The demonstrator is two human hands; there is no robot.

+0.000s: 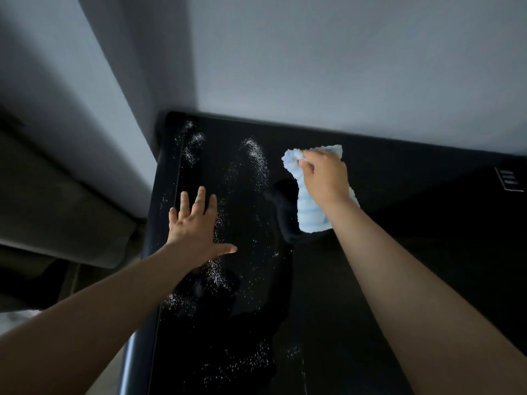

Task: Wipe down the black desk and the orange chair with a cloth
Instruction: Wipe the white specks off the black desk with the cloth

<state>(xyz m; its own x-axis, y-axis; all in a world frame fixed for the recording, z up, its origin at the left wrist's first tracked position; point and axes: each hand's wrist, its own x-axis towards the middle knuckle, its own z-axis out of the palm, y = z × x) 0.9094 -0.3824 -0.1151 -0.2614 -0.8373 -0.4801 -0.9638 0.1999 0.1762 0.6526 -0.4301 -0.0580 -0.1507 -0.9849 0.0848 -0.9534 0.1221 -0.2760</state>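
Note:
The black desk (399,252) fills the lower right of the head view, its glossy top speckled with white droplets or dust on the left half. My right hand (325,178) grips a light blue fluffy cloth (310,215) and holds it on the desk near the back edge. My left hand (196,223) lies flat on the desk near its left edge, fingers spread and straight. The orange chair is not in view.
A pale wall (342,67) runs along the desk's back edge and turns a corner at the left. Left of the desk lies a dim floor (57,195). A small white-lined panel or label (510,179) sits at the desk's far right.

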